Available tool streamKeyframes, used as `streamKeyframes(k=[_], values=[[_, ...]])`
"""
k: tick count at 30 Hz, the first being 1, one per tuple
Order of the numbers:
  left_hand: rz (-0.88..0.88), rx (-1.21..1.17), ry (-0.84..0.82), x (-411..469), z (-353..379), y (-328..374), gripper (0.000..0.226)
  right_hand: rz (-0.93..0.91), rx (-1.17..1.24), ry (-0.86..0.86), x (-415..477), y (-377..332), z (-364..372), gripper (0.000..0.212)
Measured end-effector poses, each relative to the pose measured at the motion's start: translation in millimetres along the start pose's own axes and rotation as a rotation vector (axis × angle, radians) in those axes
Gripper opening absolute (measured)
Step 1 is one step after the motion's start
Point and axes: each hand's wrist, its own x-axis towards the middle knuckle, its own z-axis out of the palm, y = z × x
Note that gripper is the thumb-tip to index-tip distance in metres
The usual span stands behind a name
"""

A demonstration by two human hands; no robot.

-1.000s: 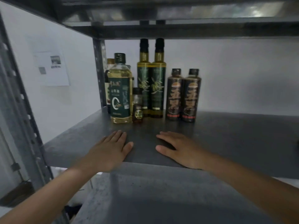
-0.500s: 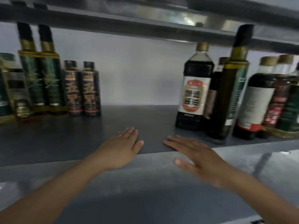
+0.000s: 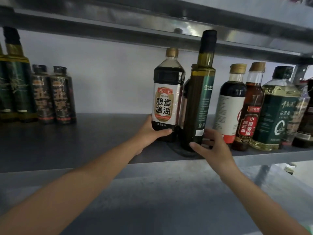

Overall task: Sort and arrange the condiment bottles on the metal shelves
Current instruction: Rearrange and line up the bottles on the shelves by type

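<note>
A: shelf (image 3: 101, 141) finish?
B: grey metal, matt, smooth. Upper shelf underside (image 3: 194, 29) shinier metal, reflective.
A: bottles?
B: soy sauce bottle (image 3: 166, 99) clear glossy plastic, paper-look label, gold cap. Tall olive oil bottle (image 3: 198, 99) dark glossy glass-like. Twin dark bottles (image 3: 54, 97) in shiny wrap.

Head cam, close, faces shelf (image 3: 101, 136) front-on, prob. slightly upward.

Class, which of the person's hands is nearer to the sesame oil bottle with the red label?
Right. The right hand is at the base of the tall olive oil bottle, just left of the sesame oil bottle; the left hand grips the soy sauce bottle, farther left.
</note>
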Motion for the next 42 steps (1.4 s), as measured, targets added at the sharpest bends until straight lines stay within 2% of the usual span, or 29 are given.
streamKeyframes(k=[7,13,16,18,20,25,27,29,32,42], values=[[-0.022,-0.062,0.083,27.4,-1.7,-8.4,0.069,-0.019,-0.226,0.127,9.3,-3.1,25.7,0.067],[-0.017,-0.049,0.106,31.2,-6.9,-9.6,0.072,0.017,-0.097,-0.1,8.4,-6.2,19.2,0.056],[-0.002,-0.029,0.118,31.6,-8.3,-10.3,0.073,-0.023,-0.304,0.064,8.1,-7.6,32.2,0.074],[0.007,-0.011,0.114,30.4,-9.2,-9.4,0.071,-0.024,-0.388,0.156,6.9,-10.1,40.0,0.078],[0.009,-0.004,0.115,29.2,-10.8,-8.4,0.068,-0.006,-0.314,0.15,7.3,-8.9,39.3,0.074],[0.008,0.039,0.09,24.1,-17.0,-4.8,0.061,0.01,-0.105,-0.045,6.1,-6.1,23.2,0.069],[0.01,0.068,0.075,22.7,-21.0,-4.3,0.066,0.037,-0.134,-0.007,6.5,-10.2,29.4,0.074],[0.027,0.097,0.058,20.9,-23.7,-3.8,0.066,0.032,-0.222,0.107,6.3,-14.1,38.8,0.081],[0.049,0.13,0.029,16.2,-33.3,-3.9,0.064,0.037,-0.233,0.212,4.0,-18.5,47.6,0.077],[0.066,0.151,-0.089,-4.0,-96.2,-9.5,0.061,0.064,-0.251,0.018,0.5,-54.1,83.7,0.059]])
